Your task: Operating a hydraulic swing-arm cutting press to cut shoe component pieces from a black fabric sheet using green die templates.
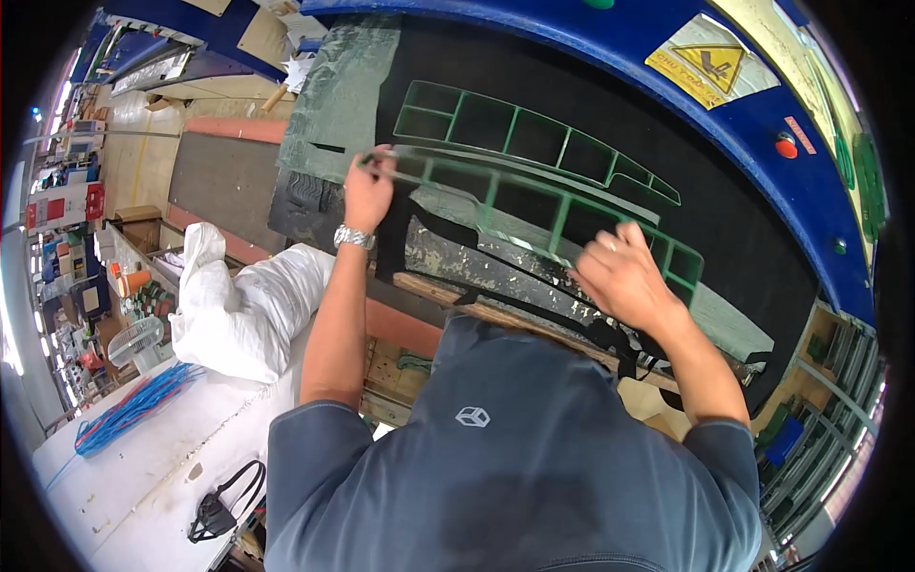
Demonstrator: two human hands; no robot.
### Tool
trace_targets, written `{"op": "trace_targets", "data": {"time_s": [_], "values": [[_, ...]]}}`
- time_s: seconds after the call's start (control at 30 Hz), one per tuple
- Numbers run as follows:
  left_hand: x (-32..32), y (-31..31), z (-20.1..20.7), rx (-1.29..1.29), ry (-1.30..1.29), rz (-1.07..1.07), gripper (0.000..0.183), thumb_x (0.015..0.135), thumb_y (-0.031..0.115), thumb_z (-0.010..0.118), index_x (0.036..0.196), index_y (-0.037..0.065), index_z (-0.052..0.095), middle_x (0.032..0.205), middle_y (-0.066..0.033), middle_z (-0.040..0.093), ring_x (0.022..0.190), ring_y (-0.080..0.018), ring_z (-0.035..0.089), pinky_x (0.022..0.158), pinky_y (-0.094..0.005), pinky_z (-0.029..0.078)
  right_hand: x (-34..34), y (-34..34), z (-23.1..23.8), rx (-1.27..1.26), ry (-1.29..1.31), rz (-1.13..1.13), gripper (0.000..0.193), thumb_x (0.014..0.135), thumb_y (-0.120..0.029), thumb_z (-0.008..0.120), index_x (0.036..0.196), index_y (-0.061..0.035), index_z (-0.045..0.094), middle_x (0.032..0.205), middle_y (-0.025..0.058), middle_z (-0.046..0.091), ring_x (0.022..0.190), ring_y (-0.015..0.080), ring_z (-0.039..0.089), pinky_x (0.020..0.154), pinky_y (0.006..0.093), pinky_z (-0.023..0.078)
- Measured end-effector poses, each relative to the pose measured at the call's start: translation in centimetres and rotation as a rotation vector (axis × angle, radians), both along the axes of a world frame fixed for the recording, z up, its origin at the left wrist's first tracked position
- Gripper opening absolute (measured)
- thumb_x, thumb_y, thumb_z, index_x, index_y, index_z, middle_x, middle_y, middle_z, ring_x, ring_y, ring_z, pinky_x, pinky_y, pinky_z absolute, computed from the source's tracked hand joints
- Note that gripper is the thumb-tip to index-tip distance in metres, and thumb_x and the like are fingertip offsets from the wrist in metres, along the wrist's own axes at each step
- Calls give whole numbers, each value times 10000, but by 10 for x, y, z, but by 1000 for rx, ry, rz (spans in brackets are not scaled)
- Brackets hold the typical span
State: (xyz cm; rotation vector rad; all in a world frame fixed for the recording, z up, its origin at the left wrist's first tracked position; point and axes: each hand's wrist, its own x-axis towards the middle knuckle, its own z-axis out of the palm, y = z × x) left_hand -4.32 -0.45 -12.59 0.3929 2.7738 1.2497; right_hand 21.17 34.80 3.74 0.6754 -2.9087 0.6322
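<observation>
Pinch: your left hand (370, 191) holds the left tip of the near frame (560, 225). Frame spans between your hands, long axis running rightward and toward you, beside the far frame (511, 130). Right hand (624, 276), curled, overlaps its right half; grip unclear.

Far left: tan floor (152, 143), yellow line (143, 176) along it. Near left: white table (114, 477), surface marked; pale fan (135, 341) just beyond. Left edge: strong white light (11, 329). Right: long grey bars (839, 405), stacked.
</observation>
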Motion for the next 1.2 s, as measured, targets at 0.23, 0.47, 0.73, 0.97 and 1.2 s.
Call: {"op": "trace_targets", "data": {"time_s": [0.23,0.47,0.73,0.97,1.2], "values": [[-1,34,20,-110,173,-69,408,971,439,767,1003,32,791,1118,-164,677,1078,-372,626,947,-476,520,133,0,-56,76,-141,-6,224,841,-164,762,770,-134,552,745,35,519,795,231,578,788,422,391],[20,49,28,16,409,-160,94,936,104,701,1021,66,718,1085,-127,711,1046,-368,654,892,-495,528,142,3,-95,182,-167,-36,140,800,-247,724,807,-148,625,811,39,639,837,241,646,791,446,454],[119,135,197,891,-249,-640,197,994,-88,633,1176,-30,684,1040,-92,770,937,-144,730,826,-294,594,9,-11,107,-299,328,-313,601,872,-313,861,1370,-54,645,1027,112,699,924,324,713,832,429,591],[151,171,232,1139,-340,-645,208,1019,-23,668,1224,-9,638,1041,-23,714,942,-87,681,842,-255,550,-24,-16,191,-97,500,-122,203,871,-121,828,1046,-62,743,879,63,679,741,269,688,626,359,556],[165,173,194,462,-271,-915,348,953,250,834,1128,-34,736,853,-134,764,707,-150,672,707,-325,562,-4,8,234,-148,710,-619,83,875,13,737,933,-41,713,826,118,697,707,283,698,632,365,562]]}}
